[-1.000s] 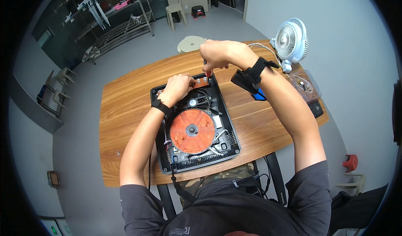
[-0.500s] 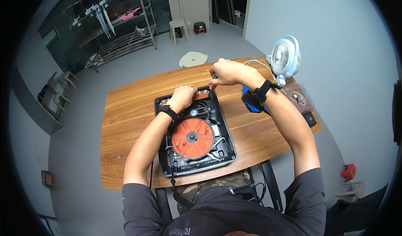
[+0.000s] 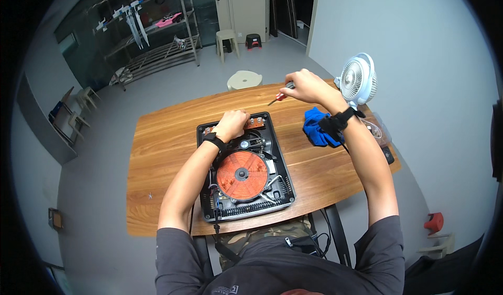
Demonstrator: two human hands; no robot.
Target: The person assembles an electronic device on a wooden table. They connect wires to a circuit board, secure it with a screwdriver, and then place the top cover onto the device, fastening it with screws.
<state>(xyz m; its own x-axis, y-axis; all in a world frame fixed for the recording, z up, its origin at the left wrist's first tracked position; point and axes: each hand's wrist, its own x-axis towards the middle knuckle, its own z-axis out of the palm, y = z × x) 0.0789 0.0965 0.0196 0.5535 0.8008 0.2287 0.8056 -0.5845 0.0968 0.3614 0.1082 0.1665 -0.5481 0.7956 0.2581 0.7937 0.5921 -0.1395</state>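
An opened induction cooker (image 3: 291, 182) lies on the table, its round orange coil (image 3: 230, 172) and wiring exposed. My left hand (image 3: 233, 125) is closed over the narrow brown circuit board (image 3: 257, 123) along the cooker's far edge; its fingertips are hidden. Beyond the cooker's far right corner, my right hand (image 3: 309, 87) grips a screwdriver (image 3: 281, 96) with a red and dark handle. The screwdriver's shaft points down and left, its tip above the tabletop and apart from the cooker. Both wrists wear black straps.
On the wooden table (image 3: 162, 159), a blue cloth (image 3: 317, 127) lies below my right wrist. A light-blue fan (image 3: 357, 80) stands at the far right, near a clear container (image 3: 382, 130) and a white cable. A stool (image 3: 244, 80) is just past the far edge.
My right hand has lifted away from the cooker's far right corner, up and to the right, with the screwdriver in it. My left hand stays at the circuit board.
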